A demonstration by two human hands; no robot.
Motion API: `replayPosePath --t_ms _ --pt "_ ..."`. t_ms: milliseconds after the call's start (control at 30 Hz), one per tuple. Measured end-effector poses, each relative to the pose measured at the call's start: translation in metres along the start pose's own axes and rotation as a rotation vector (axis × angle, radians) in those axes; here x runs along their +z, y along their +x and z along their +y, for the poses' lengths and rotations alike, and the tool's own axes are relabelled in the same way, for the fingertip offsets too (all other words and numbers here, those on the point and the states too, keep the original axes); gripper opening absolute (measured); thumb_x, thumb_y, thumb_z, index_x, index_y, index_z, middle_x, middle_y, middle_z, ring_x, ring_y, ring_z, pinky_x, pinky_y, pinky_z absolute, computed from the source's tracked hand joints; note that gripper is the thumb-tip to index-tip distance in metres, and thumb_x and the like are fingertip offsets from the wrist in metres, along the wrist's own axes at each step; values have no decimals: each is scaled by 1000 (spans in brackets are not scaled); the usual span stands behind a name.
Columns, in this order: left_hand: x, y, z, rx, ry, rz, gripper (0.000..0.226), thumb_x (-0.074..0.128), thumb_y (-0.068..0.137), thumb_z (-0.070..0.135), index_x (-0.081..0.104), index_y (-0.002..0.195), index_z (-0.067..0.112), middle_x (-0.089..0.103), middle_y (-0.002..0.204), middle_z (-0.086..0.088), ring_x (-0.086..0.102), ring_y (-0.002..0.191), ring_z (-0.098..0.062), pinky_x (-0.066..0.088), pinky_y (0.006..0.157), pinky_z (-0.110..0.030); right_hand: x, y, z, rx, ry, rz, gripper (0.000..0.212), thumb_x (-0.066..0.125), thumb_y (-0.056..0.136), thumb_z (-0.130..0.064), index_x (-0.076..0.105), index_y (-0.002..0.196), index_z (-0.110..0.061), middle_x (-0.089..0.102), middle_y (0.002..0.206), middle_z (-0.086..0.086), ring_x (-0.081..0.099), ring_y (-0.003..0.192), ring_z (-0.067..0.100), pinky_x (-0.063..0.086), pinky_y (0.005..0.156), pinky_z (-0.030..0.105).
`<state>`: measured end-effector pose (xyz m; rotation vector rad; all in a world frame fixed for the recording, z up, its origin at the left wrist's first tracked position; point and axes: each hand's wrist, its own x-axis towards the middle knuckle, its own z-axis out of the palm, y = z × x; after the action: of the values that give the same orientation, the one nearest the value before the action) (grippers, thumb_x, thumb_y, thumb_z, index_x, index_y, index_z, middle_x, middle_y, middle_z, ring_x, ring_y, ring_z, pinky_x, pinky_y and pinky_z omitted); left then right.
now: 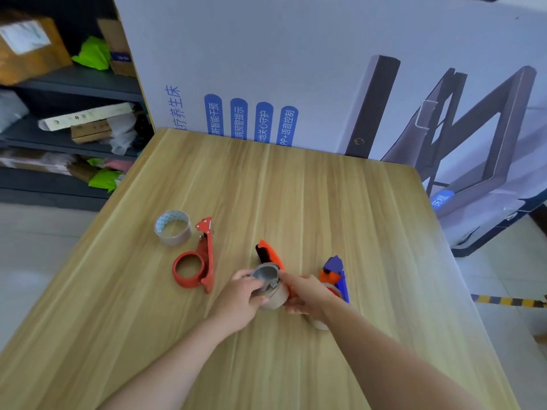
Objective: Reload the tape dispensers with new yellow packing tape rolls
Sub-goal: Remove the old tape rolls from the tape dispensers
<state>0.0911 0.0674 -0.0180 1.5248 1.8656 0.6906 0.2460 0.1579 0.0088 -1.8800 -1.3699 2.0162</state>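
Note:
An orange tape dispenser [270, 253] with a black strip stands near the table's middle, and a tape roll [273, 287] with a grey core sits in it. My left hand [241, 294] grips the roll from the left. My right hand [305, 291] holds the dispenser and roll from the right. A red metal dispenser [195, 261] lies empty to the left, with a loose tape roll [173, 227] standing behind it. A blue and orange dispenser [336, 273] lies just right of my right hand, and a roll [321, 324] shows partly under my right wrist.
The wooden table [296, 187] ends at the left and right, with pale floor tiles beyond. A large printed cardboard box [296, 69] stands against its far edge. Dark shelves [74, 84] with boxes and green bags are at the back left.

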Motion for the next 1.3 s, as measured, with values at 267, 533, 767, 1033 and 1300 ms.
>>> replayPosePath --t_ms 267,533,767,1033,1300 --pt "-43 9 30 -240 -311 -14 5 72 82 36 68 82 32 52 109 7 52 102 -9 38 87 -25 10 -20 -28 -96 110 16 47 72 83 -37 67 107 4 68 82 14 64 66 21 58 64 31" --pt "-77 15 28 -344 -572 -85 61 76 79 16 48 132 25 51 130 5 49 119 -14 39 98 -28 21 -32 -48 -145 189 -105 47 70 86 -41 67 112 -1 71 96 12 67 84 23 55 77 33" --pt "-98 12 26 -355 -586 -154 51 77 77 9 55 119 27 65 104 11 57 97 -2 45 72 -17 22 -45 -56 -136 206 -344 35 55 88 6 58 123 5 66 103 16 65 89 27 56 81 34" --pt "-117 6 16 -361 -685 -209 42 77 76 4 57 107 25 64 99 -6 64 94 -23 54 87 -47 27 -51 -60 -202 184 -345 40 68 87 -3 57 123 9 70 102 14 67 88 22 55 74 30" --pt "-117 5 19 -333 -937 -82 46 78 74 15 58 115 14 62 106 -13 66 82 -23 55 63 -38 38 -67 -83 -298 344 -378 23 58 94 -14 59 112 1 64 107 17 62 95 29 51 85 39"
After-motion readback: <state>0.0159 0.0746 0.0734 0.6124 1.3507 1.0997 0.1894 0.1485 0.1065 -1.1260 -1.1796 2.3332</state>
